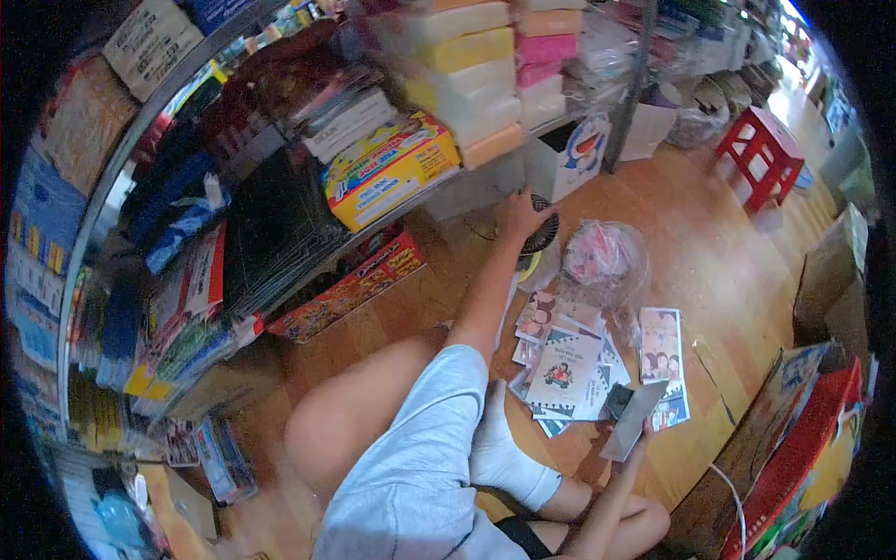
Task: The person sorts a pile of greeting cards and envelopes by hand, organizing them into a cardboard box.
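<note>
My left hand (523,217) reaches far forward, fingers closed on the edge of a round black grilled object (541,229) that looks like a small fan. My right hand (642,441), partly hidden, holds a flat grey card (635,420) tilted above the floor. Just past it is a small dark thing (619,399) that I cannot make out. Several printed booklets (565,371) lie in a loose spread on the floor between my hands. Others with pictured covers (661,345) lie to the right. A clear plastic bag (607,257) with pink contents rests beyond them.
A metal shelf with a yellow box (392,168) and stacked tissue-like packs (467,70) runs along the left. At the back right stands a red stool (761,154). Cardboard (835,266) and a red-edged box (803,467) line the right side. My socked foot (509,448) is beside the booklets.
</note>
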A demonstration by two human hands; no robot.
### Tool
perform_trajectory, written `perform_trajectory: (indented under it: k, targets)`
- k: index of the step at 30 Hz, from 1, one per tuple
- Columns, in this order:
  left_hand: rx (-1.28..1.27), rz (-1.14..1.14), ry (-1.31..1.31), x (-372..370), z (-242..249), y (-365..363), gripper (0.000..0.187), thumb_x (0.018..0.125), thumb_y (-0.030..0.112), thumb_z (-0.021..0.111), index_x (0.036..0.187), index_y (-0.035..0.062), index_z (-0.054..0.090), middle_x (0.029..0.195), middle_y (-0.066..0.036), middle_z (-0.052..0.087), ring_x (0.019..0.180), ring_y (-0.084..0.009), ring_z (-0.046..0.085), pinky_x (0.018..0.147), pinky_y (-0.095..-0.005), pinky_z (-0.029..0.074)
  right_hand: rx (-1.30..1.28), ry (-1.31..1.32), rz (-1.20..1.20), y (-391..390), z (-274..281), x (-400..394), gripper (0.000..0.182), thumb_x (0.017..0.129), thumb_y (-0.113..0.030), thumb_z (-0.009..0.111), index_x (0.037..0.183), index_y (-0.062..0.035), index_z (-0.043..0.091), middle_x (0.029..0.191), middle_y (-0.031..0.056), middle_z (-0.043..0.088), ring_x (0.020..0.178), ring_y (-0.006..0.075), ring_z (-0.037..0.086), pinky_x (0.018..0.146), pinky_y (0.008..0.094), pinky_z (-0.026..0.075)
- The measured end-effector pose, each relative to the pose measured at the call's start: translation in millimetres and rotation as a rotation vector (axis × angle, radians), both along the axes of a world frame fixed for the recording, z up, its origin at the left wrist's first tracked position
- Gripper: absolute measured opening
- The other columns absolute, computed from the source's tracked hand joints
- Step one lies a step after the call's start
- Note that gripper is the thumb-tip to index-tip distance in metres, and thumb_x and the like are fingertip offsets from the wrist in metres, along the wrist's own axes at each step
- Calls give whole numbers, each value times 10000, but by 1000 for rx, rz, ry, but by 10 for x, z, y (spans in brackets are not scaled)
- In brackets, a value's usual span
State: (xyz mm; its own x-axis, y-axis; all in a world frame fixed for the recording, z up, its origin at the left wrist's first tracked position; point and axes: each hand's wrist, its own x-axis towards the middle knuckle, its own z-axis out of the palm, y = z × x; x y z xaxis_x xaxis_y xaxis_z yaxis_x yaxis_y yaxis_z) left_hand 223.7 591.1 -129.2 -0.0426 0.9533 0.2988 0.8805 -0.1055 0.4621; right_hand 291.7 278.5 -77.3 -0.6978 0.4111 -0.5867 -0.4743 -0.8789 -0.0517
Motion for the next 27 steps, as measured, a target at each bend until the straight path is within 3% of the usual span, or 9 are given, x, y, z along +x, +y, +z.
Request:
perform_trajectory:
  k: [2,6,7,8,10,19,21,23,27]
  targets:
    - [-88,-63,-173,-72,32,88,690,520,565,622,948,28,551,883,-192,563,821,-324,541,744,-382,420,2,132,4,12,-227,-41,881,575,-769,303,1213,-162,312,1187,58,382,1076,232,351,865,398,275]
    - [-263,-310,-208,-237,-233,488,673,464,575,642,877,47,593,859,-177,575,779,-308,557,712,-365,432,-51,426,68,-20,-384,-279,1028,482,-828,298,1264,-165,219,1276,61,285,1155,309,256,917,529,169]
    - [-177,-284,-96,-222,-251,484,656,469,568,640,864,47,599,849,-174,578,774,-304,558,712,-364,432,43,256,61,-3,-195,-256,1054,459,-836,299,1263,-158,219,1282,75,271,1166,301,246,922,523,174]
    - [-93,-267,18,-209,-223,452,639,474,562,638,851,47,606,840,-171,581,770,-300,560,712,-363,432,-273,1141,-98,8,-239,-284,1065,451,-836,301,1261,-150,218,1278,88,274,1169,297,243,931,500,188]
    - [-178,-292,-27,-236,-177,479,641,469,569,636,840,47,610,831,-162,585,771,-293,560,717,-359,430,29,231,73,133,270,-235,1066,449,-834,307,1258,-145,222,1271,91,283,1169,299,245,939,473,203]
    - [-332,-558,-76,-93,-17,446,624,444,592,647,789,73,632,819,-117,601,763,-259,567,712,-340,431,2,345,21,140,158,-259,1043,478,-792,385,1255,-116,220,1263,123,280,1156,291,267,945,456,221]
    - [-374,-610,-112,-31,-47,496,614,447,584,654,790,75,633,815,-113,603,757,-247,570,708,-333,432,35,255,4,157,208,-257,1050,471,-796,384,1254,-115,223,1262,121,282,1155,291,269,944,456,223]
    - [-456,-665,-169,-16,-264,663,497,510,469,691,847,110,623,830,-71,607,765,-185,563,695,-307,427,-1,191,45,182,196,-215,1056,466,-800,380,1253,-113,228,1257,118,291,1153,290,275,941,456,230]
    - [-521,-615,-142,-6,-47,582,458,524,458,688,826,119,623,819,-51,610,756,-158,557,685,-296,425,8,216,9,184,178,-164,1000,516,-783,365,1249,-116,237,1249,99,312,1141,288,295,934,450,243]
